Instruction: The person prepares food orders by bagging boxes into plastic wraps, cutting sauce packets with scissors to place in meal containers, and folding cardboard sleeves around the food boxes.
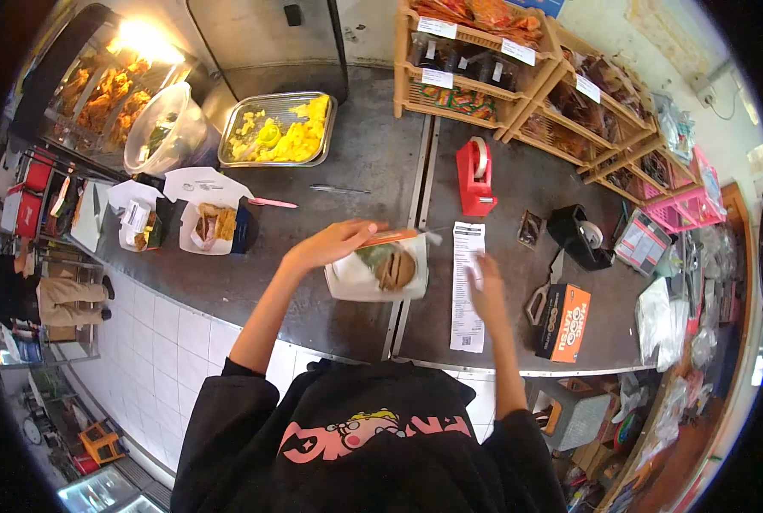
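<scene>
My left hand (334, 244) is on the far edge of an open takeaway box (377, 289), fingers along its orange-trimmed lid. Inside the box lie a round brown piece of food (396, 270) and something green, on a white lining. Blurred by motion, my right hand (487, 289) is over the right edge of a long printed receipt (467, 321); whether its fingers grip anything is unclear. Farther back stands a red tape dispenser (477, 184).
Two open food boxes (209, 231) and a tray of yellow food (279, 137) are at left. Scissors (539, 295), an orange-black box (565, 323) and a black tape dispenser (580, 238) lie right. Wooden racks (458, 107) line the back. Another person (52, 299) stands far left.
</scene>
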`<state>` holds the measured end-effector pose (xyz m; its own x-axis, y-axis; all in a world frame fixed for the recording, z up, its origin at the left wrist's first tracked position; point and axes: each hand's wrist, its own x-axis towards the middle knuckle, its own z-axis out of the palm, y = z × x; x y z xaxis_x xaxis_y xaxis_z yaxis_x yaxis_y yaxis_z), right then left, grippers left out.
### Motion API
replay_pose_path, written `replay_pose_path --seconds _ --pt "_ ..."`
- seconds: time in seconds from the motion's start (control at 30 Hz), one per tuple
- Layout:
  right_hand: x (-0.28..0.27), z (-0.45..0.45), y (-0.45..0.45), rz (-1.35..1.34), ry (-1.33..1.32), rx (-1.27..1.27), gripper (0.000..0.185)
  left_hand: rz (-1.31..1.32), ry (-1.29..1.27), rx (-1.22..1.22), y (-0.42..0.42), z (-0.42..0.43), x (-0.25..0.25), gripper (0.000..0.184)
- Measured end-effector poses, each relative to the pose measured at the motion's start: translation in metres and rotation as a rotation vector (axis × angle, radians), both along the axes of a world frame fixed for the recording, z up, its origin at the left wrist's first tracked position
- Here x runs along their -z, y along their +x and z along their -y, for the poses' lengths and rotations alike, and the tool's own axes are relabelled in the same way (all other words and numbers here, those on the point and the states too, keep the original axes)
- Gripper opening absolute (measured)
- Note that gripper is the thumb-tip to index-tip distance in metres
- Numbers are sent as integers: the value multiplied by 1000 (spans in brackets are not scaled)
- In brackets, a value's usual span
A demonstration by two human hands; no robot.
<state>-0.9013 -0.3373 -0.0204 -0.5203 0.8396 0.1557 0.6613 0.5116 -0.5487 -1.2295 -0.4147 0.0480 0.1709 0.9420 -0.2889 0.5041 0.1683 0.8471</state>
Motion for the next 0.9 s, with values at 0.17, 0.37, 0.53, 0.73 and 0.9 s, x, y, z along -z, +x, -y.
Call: replay_pose_path --seconds 0.17,0.37,0.53,0.73,0.9 --pt "-11 6 -79 103 -382 93 29 -288 682 -893 8 49 -19 31" --pt "29 24 -71 129 -412 -79 32 -68 166 -802 16 130 115 24" --pt "22 18 -79 -186 -480 41 27 31 76 -702 27 125 98 25" --pt "39 49 -74 -102 -3 57 16 119 -52 -731 23 126 94 35" --pt "43 44 -60 -254 -428 293 41 -309 487 -815 27 105 75 57"
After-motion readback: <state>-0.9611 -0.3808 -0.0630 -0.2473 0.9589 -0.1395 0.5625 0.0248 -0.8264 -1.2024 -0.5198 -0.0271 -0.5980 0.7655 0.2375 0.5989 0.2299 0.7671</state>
